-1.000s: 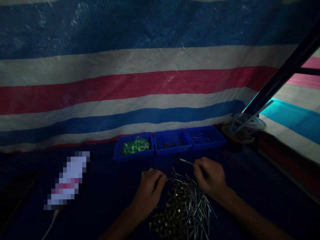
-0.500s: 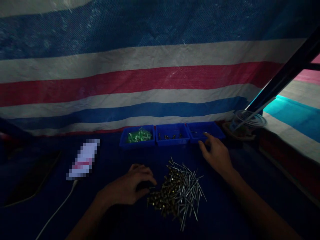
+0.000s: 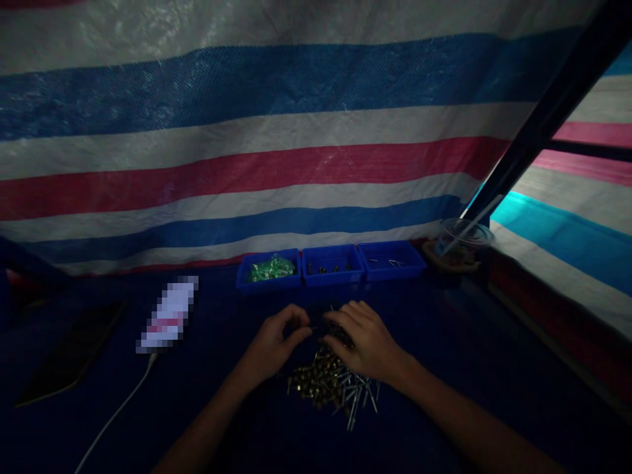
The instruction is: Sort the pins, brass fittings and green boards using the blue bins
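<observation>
My left hand [image 3: 281,336] has thumb and forefinger pinched together, with the end of a thin metal piece [image 3: 315,327] faintly showing at their tips. Opposite it, my right hand [image 3: 365,339] is over the upper part of a pile, its thumb and forefinger curved and apart. Nothing is visible between them, though the light is dim. The pile mixes small brass-coloured fittings [image 3: 318,378] on the left with thin silver pins [image 3: 355,395] on the right. My right hand hides part of it.
Behind the pile stand three blue trays in a row: one with green plastic packaging [image 3: 273,268], a middle tray [image 3: 333,281] with several small fittings, and a right tray [image 3: 395,272] with a few pins. A phone [image 3: 170,313], a dark tablet-like slab [image 3: 72,352] and a plastic cup [image 3: 464,240] lie around.
My right hand has come back from the right tray to the pile, leftward and nearer. My left hand has moved up and right, away from the pile's left edge. The view has shifted slightly.
</observation>
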`<control>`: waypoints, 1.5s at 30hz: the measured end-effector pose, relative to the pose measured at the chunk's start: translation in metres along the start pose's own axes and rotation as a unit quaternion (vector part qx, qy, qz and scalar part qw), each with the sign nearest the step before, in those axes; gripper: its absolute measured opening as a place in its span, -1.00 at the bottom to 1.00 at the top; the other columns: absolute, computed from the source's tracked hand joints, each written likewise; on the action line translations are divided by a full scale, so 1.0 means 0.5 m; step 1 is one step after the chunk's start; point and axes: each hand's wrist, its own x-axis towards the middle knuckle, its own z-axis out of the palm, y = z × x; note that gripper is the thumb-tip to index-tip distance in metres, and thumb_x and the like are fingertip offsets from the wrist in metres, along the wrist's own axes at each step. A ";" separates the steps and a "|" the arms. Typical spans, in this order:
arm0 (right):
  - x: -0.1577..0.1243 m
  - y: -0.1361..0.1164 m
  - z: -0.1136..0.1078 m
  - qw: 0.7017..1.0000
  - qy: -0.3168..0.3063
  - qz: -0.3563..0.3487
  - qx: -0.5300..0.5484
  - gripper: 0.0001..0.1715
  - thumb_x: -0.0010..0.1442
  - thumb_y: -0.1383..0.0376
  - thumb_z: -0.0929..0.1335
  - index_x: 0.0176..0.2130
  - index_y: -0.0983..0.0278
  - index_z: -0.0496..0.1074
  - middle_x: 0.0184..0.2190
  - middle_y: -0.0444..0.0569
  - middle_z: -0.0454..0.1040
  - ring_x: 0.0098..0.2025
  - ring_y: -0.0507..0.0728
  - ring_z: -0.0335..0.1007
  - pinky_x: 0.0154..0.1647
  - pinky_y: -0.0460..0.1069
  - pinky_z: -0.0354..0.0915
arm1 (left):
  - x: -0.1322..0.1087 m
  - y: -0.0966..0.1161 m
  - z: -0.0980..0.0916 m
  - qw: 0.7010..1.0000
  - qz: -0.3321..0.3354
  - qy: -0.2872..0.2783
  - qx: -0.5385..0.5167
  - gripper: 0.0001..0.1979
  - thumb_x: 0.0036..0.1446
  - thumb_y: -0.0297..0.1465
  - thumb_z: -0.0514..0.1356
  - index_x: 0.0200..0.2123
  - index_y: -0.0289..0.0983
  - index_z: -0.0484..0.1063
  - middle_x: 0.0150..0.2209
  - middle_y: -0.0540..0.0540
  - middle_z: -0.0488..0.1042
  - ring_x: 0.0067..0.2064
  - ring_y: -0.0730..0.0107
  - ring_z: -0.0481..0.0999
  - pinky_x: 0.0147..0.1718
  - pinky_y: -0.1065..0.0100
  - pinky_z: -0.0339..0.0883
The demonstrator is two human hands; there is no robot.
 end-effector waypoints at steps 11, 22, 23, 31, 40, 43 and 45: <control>0.013 -0.011 -0.022 0.995 0.095 -0.036 0.018 -0.77 0.26 0.37 0.21 -0.41 0.28 0.36 -0.55 -0.09 0.37 -0.46 0.04 0.23 -0.40 -0.01 0.09 | -0.012 0.014 0.018 0.999 -0.003 -0.041 -0.004 -0.78 0.24 -0.27 0.02 -0.25 -0.26 0.38 -0.41 0.02 0.45 -0.33 0.42 0.43 -0.29 0.40 0.26; 0.100 0.085 -0.148 0.946 0.241 0.115 -0.185 -0.70 0.25 0.15 0.22 -0.16 0.30 0.35 -0.35 0.03 0.42 -0.23 0.20 0.31 -0.21 0.10 0.19 | -0.057 -0.020 -0.096 0.964 -0.044 -0.207 0.163 -0.72 0.05 -0.35 0.19 -0.12 -0.14 0.43 -0.26 -0.02 0.42 -0.27 0.37 0.41 -0.28 0.38 0.27; 0.105 0.090 -0.135 0.953 0.189 0.134 -0.197 -0.61 0.24 0.11 0.23 -0.07 0.33 0.34 -0.28 0.08 0.44 -0.18 0.24 0.29 -0.19 0.12 0.18 | -0.059 -0.020 -0.099 0.961 -0.044 -0.219 0.162 -0.73 0.04 -0.37 0.19 -0.14 -0.14 0.45 -0.25 -0.02 0.41 -0.27 0.37 0.40 -0.29 0.39 0.26; 0.002 0.018 -0.008 0.994 0.020 0.090 -0.057 -0.61 0.26 0.18 0.24 0.02 0.32 0.32 -0.23 0.10 0.46 -0.17 0.22 0.29 -0.21 0.10 0.18 | -0.038 -0.019 -0.070 0.972 -0.031 -0.173 0.156 -0.85 0.17 -0.40 0.06 -0.28 -0.22 0.43 -0.31 -0.02 0.46 -0.29 0.39 0.42 -0.28 0.39 0.24; -0.006 -0.064 0.022 0.999 -0.018 -0.026 -0.030 -0.80 0.27 0.30 0.24 -0.21 0.29 0.42 -0.37 -0.01 0.45 -0.28 0.13 0.27 -0.25 0.05 0.09 | -0.021 0.011 -0.005 0.994 0.001 -0.058 0.093 -0.73 0.21 -0.30 0.02 -0.47 -0.28 0.36 -0.49 0.04 0.38 -0.44 0.46 0.32 -0.43 0.45 0.18; -0.006 -0.060 0.014 0.999 -0.011 -0.023 -0.039 -0.79 0.26 0.32 0.23 -0.17 0.30 0.42 -0.37 -0.02 0.45 -0.28 0.12 0.27 -0.26 0.05 0.06 | -0.022 0.017 0.005 0.995 0.004 -0.063 0.082 -0.70 0.22 -0.28 0.00 -0.47 -0.29 0.36 -0.53 0.06 0.34 -0.46 0.47 0.30 -0.45 0.46 0.15; -0.008 -0.058 0.010 0.999 -0.014 -0.029 -0.036 -0.79 0.25 0.33 0.24 -0.15 0.30 0.41 -0.37 -0.03 0.45 -0.28 0.12 0.27 -0.27 0.04 0.06 | -0.023 0.019 0.008 0.994 0.009 -0.074 0.078 -0.68 0.24 -0.28 -0.02 -0.46 -0.29 0.38 -0.53 0.05 0.35 -0.46 0.47 0.32 -0.44 0.46 0.16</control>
